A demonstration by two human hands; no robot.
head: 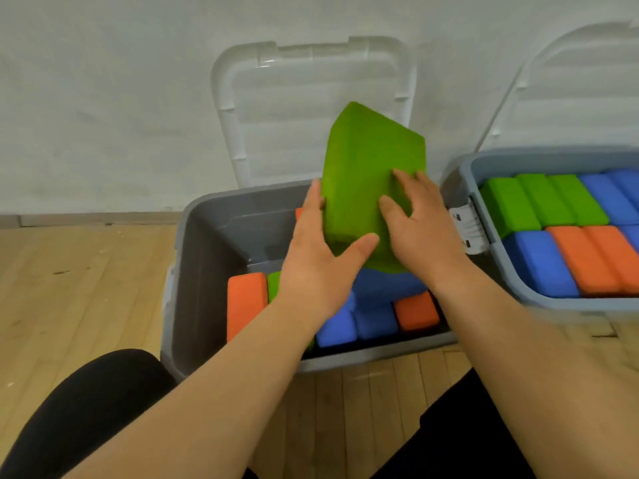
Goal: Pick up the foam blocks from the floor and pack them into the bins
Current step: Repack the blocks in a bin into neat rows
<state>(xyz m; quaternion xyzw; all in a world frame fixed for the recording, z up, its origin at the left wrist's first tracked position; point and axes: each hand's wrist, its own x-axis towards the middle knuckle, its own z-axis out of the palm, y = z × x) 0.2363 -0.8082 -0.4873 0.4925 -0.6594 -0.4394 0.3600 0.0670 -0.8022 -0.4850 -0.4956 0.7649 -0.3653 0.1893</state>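
A large green foam block [366, 167] stands tilted on end over the grey bin [207, 243] in the middle of the view. My left hand [318, 267] grips its lower left edge, thumb across the front. My right hand [422, 223] presses on its right face with fingers spread. Under it, inside the bin, lie orange [246, 299], blue [337, 328] and orange [416, 311] blocks, and a sliver of another green block [273, 285]. Part of the bin floor is hidden by my arms.
A second grey bin [484, 160] at the right holds rows of green, blue and orange blocks. Clear lids [311, 108] lean against the white wall behind both bins. Wooden floor lies to the left. My dark-clothed knees are at the bottom corners.
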